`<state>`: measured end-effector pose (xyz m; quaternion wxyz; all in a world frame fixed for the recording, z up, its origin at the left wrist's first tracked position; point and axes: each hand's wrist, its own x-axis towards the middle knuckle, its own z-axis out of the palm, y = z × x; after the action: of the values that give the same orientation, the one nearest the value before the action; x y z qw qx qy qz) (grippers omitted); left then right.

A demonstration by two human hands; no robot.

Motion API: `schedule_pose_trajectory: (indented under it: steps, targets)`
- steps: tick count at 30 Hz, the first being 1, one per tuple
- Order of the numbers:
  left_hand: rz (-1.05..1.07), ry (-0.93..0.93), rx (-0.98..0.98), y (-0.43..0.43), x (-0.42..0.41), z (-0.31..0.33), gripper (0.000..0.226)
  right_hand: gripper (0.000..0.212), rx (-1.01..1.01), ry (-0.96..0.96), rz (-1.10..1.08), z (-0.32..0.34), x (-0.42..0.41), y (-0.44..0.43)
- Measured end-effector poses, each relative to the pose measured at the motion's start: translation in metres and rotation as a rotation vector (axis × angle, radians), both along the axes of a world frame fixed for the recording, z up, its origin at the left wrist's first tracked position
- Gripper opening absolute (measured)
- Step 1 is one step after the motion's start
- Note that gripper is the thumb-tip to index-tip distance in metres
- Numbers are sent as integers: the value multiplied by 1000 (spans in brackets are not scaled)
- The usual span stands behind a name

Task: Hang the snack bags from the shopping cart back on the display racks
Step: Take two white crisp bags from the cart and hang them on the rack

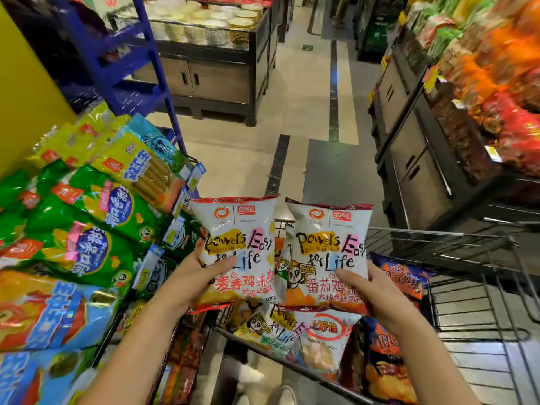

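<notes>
My left hand grips a white snack bag with red lettering, held upright above the shopping cart. My right hand grips a second white snack bag with orange at its bottom, side by side with the first. Below them, more snack bags lie in the cart's basket, white, orange and dark blue ones. The display rack stands at the left, hung with green, yellow and blue bags.
A blue metal shelf frame rises behind the rack. A dark counter with bowls stands across the aisle. Shelves of red and orange packets line the right side. Tiled floor runs ahead between them.
</notes>
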<state>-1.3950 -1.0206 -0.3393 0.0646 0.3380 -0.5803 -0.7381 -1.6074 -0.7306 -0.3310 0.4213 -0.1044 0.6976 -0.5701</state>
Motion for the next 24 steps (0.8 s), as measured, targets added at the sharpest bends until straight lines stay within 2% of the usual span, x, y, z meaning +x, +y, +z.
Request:
schedule_pose_trajectory:
  steps: [3, 8, 13, 17, 21, 24]
  targets:
    - [30, 47, 44, 2, 11, 0, 107, 50, 10, 38, 23, 4, 9, -6]
    - [91, 57, 30, 9, 35, 4, 100, 50, -10, 85, 66, 6, 14, -19]
    - [239, 47, 32, 29, 60, 13, 75, 57, -44, 73, 190, 1, 5, -37]
    - [409, 62, -1, 68, 77, 23, 46, 64, -62, 41, 351, -7, -10, -50]
    - [588, 37, -21, 111, 101, 24, 43, 81, -93, -5, 531, -16, -14, -62]
    - [723, 2, 24, 149, 129, 20, 43, 81, -106, -14, 672, -20, 0, -73]
